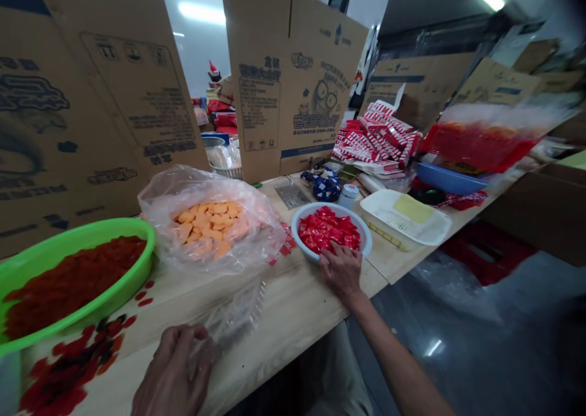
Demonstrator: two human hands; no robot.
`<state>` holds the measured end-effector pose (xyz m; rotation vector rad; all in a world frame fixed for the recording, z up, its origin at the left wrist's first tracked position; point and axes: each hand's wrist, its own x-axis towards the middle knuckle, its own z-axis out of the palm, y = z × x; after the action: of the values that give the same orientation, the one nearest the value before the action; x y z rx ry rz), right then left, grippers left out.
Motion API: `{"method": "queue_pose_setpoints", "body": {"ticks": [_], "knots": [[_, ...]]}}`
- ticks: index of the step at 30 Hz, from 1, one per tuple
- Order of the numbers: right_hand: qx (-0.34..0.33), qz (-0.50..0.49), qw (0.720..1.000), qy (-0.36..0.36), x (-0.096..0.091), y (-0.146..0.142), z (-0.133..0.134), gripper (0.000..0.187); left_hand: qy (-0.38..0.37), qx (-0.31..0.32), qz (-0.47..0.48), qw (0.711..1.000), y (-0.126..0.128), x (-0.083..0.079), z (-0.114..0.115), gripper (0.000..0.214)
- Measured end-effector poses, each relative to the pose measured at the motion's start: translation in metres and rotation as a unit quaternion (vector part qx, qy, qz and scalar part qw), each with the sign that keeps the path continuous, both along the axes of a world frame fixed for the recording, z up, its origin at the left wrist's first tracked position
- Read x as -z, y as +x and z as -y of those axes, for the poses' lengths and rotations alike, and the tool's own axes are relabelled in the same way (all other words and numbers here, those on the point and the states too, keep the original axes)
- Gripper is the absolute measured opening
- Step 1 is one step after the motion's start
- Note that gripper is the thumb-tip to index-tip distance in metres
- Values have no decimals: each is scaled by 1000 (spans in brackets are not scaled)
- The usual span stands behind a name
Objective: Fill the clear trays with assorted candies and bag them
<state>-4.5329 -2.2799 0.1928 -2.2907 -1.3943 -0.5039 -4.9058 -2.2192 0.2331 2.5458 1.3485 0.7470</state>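
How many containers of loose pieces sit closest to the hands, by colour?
Green plastic basin: 1
Clear plastic bag: 1
White bowl: 1
Total: 3

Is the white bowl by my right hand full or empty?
Full: the white bowl holds small red wrapped packets heaped nearly to its rim.

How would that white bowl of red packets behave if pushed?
The white bowl would probably slide rather than tip, since it sits low and wide on the wooden table. The red packets look light, so it is probably not heavy, though those near the rim could spill.
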Motion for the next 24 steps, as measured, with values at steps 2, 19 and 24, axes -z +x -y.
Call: {"method": "queue_pose_setpoints", "body": {"ticks": [2,19,24], "knots": [[8,1,1000,-11,-1,4,-21,34,-23,-13,10,1000,9,-4,9,15],[-357,-379,853,-7,-36,-145,-1,68,-386,-91,495,773,68,-24,21,62],[-354,-452,819,-10,-20,-172,0,80,-430,-42,546,718,91,-21,31,52]]}}
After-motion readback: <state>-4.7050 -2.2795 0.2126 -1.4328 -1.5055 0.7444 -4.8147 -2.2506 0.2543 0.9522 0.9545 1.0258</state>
